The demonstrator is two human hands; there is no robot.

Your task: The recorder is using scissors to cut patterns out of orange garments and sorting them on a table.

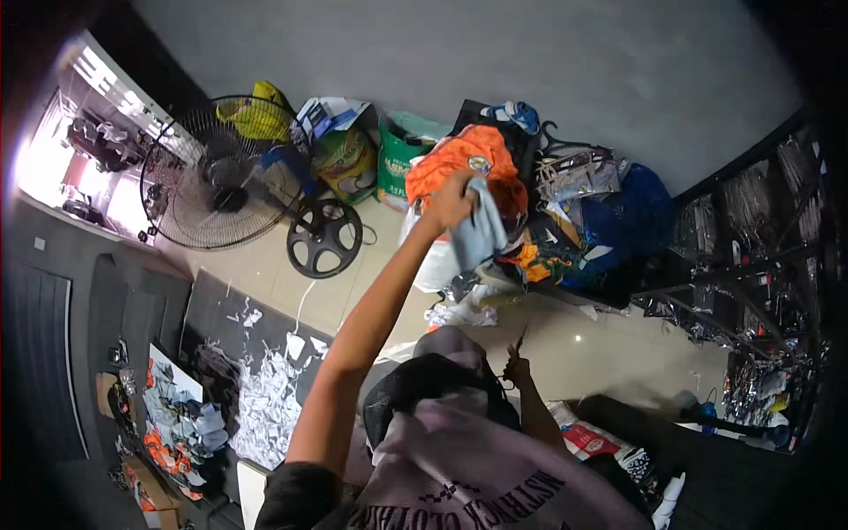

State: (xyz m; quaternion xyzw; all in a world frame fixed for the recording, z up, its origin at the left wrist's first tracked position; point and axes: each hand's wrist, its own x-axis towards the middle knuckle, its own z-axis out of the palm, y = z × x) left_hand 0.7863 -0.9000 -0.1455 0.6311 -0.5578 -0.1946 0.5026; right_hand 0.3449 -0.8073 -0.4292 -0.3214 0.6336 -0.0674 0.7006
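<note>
Grey wall (574, 66) fills 12 o'clock; below it, the left grip (454, 205) is clenched on a pale cloth (479, 237) that hangs to its 4 o'clock, long axis near 12-to-6, orange bundle (468, 152) at 12. Right grip (518, 367), farther from the cloth at 5 o'clock, grasps what look like scissors (522, 338), pointing to 1 o'clock

Toward ten o'clock we see a standing fan (225, 177), its round black base (323, 238) on a pale tiled floor (574, 340), and beyond it a bright window (42, 150). Near twelve we find a green bag (395, 163) below a grey wall (565, 62). Around three we face a dark rack (818, 274) filled with plastic-wrapped packs (749, 212), a blue bag (638, 210) beside it.
</note>
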